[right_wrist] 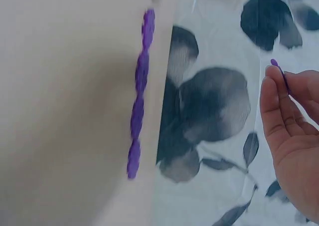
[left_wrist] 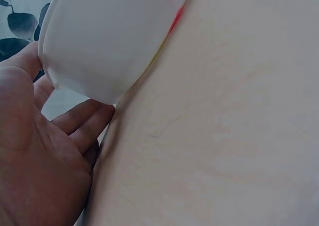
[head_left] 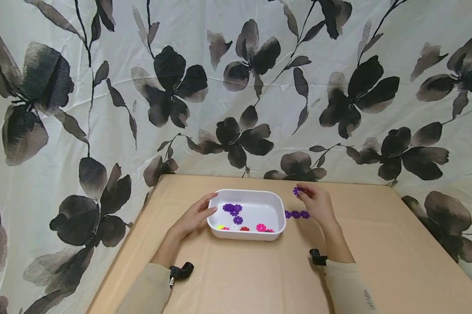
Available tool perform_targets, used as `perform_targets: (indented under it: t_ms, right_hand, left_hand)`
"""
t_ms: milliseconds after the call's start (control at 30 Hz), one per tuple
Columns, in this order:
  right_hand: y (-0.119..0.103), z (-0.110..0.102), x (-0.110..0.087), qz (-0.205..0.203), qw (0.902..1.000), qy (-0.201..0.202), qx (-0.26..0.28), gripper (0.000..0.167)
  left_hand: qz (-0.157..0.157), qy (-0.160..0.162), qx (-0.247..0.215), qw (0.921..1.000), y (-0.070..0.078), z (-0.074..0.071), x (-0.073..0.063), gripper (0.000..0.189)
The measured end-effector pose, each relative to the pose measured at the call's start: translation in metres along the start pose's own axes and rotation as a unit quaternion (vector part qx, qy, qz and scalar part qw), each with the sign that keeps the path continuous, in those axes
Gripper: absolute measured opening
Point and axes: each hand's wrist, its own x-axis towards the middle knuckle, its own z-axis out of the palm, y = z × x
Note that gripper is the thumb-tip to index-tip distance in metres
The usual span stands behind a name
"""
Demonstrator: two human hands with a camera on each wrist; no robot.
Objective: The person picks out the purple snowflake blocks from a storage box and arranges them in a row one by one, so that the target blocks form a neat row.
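White cloth [head_left: 236, 102] with dark flowers [head_left: 169, 67] hangs behind the tan table [head_left: 251, 279]. On it, the left hand [head_left: 194, 214] holds the tub [head_left: 247, 235] by its end; keep that still. Beside it lies a purple row [head_left: 296, 214]. Past that, the right hand [head_left: 318, 203] pinches one purple flower piece [head_left: 296, 191]; squeeze softly so it won't slip.

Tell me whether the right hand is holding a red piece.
No, the right hand pinches a purple flower-shaped piece between thumb and fingers.
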Motion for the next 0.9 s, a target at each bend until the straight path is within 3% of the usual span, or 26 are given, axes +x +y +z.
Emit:
perform_targets:
  t_ms: [333,733,900]
  right_hand:
    - [0.026,-0.031,-0.002,0.053,0.9984,-0.007,-0.015,0.031]
    - [0.055,-0.050,-0.007,0.082,0.9914,-0.079,-0.064,0.029]
    - [0.066,-0.053,-0.015,0.116,0.9851,-0.102,-0.076,0.030]
  left_hand:
    - [-0.003,-0.001,-0.002,1.0000,-0.001,0.000,0.001,0.058]
    - [0.004,-0.001,-0.003,1.0000,-0.004,-0.002,0.002,0.057]
    - [0.002,-0.002,-0.004,1.0000,-0.004,-0.001,0.001,0.057]
